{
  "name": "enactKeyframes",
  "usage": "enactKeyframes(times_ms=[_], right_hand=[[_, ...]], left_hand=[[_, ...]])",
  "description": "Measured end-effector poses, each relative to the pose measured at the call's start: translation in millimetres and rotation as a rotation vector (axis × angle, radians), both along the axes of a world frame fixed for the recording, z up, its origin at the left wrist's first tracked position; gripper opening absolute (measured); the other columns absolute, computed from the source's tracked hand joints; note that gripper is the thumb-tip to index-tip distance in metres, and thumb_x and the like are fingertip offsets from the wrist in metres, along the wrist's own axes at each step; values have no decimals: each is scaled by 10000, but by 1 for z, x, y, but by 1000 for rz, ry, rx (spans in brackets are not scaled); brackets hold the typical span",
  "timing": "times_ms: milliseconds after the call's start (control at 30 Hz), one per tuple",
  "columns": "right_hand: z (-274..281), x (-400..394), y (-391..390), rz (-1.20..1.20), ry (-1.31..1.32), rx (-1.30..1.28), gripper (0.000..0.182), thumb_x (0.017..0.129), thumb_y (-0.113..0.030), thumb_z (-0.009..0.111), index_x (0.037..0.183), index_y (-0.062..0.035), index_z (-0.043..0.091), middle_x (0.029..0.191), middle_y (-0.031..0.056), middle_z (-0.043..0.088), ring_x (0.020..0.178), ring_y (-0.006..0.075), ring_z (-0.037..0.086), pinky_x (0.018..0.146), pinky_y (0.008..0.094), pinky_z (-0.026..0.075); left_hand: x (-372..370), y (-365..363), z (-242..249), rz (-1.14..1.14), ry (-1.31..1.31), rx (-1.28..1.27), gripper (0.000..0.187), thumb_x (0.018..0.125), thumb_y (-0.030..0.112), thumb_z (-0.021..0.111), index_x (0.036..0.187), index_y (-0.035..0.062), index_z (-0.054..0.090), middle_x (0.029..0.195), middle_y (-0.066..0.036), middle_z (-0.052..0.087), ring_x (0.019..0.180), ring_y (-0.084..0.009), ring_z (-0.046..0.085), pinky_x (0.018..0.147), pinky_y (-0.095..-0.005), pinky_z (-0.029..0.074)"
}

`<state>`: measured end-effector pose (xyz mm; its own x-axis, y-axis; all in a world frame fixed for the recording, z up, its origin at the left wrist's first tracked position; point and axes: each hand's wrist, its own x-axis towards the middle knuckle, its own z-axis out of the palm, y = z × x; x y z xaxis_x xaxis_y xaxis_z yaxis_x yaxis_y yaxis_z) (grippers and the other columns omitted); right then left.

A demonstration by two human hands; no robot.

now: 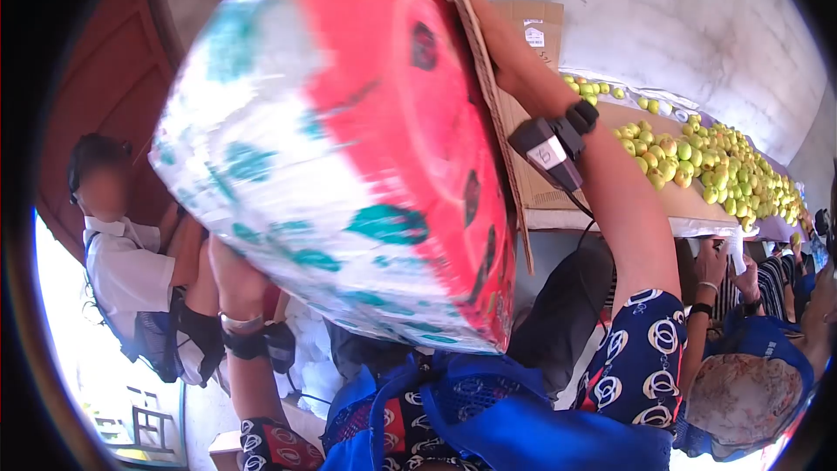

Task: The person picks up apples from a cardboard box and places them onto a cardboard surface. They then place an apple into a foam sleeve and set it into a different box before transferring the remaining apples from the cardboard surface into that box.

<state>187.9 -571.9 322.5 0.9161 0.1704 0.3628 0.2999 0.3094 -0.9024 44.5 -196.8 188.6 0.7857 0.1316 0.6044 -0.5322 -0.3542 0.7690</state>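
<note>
A large cardboard box (349,148), printed red and white with green leaves, is held up tilted in front of me and fills the middle of the head view. My left hand (235,277) grips its lower left side, the fingertips hidden by the box. At the upper right my right hand (495,39) is closed on the brown flap edge (488,78), its fingers partly behind the cardboard. What the box contains cannot be seen. A black device strapped to my right wrist (551,148) has a cable hanging from it.
On the right, a long table bears many yellow-green apples (689,157) on cardboard. A plain brown carton (527,30) stands against the wall. One person in a white shirt (131,266) is at the left; other people (750,384) work along the table at the right.
</note>
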Motion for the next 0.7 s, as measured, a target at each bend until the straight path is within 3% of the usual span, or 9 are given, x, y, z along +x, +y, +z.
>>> enactKeyframes(times_ms=[67,133,167,233,300,400,500,567,700], right_hand=[[-28,-6,-15,-11,-79,-26,564,861,-519,449,1136,-33,535,1026,68,596,859,134,585,711,253,496],[-60,8,-36,-45,-145,-117,477,899,-472,402,1154,-87,524,1016,38,598,837,109,588,705,252,508],[-93,44,-53,142,135,134,476,905,-470,387,1148,-87,530,1026,41,593,847,119,587,726,251,501],[-132,36,-73,-45,-151,-213,501,907,-477,376,1149,-66,528,1022,46,590,861,128,578,751,255,487],[-188,82,-100,146,174,15,566,916,-489,331,1167,-12,502,1031,60,578,896,150,557,794,277,461],[-181,37,-87,-199,-69,-286,569,929,-472,296,1227,-10,444,1109,70,541,952,144,532,813,279,452],[-190,8,-77,-292,-207,-338,553,938,-444,282,1270,-15,391,1182,79,497,1019,145,500,851,285,433],[-185,-11,-81,-264,-102,-511,534,940,-423,287,1276,-20,384,1214,90,479,1067,162,482,891,293,410],[-214,-34,-83,-210,71,-428,528,939,-417,291,1273,-19,387,1213,92,480,1069,164,482,896,294,407]], left_hand=[[3,-34,-1,-400,231,-838,403,910,281,344,1197,25,465,1163,-108,548,1023,-263,545,883,-396,438],[15,-43,-18,-515,380,-994,385,908,264,350,1185,30,479,1153,-100,556,1030,-247,541,918,-382,410],[19,-52,-20,-522,448,-1009,376,908,263,349,1167,31,493,1133,-94,569,1019,-236,547,914,-374,411],[31,-64,-36,-508,535,-1009,362,907,261,348,1135,37,518,1093,-82,591,999,-215,556,903,-357,413],[49,-69,-57,-440,580,-989,354,907,266,344,1112,51,536,1059,-67,606,976,-197,563,882,-334,418],[62,-89,-68,-390,631,-1039,371,910,285,329,1113,51,534,1098,-66,589,989,-196,551,887,-329,409],[50,-96,-92,-311,549,-933,394,923,310,317,1147,55,519,1152,-70,564,1029,-200,539,918,-323,389],[36,-99,-118,-400,593,-994,433,920,359,316,1176,59,494,1157,-65,555,1051,-200,522,935,-318,369],[9,-129,-181,-328,464,-1042,451,912,374,313,1197,63,473,1155,-65,550,1056,-213,512,949,-326,355]])
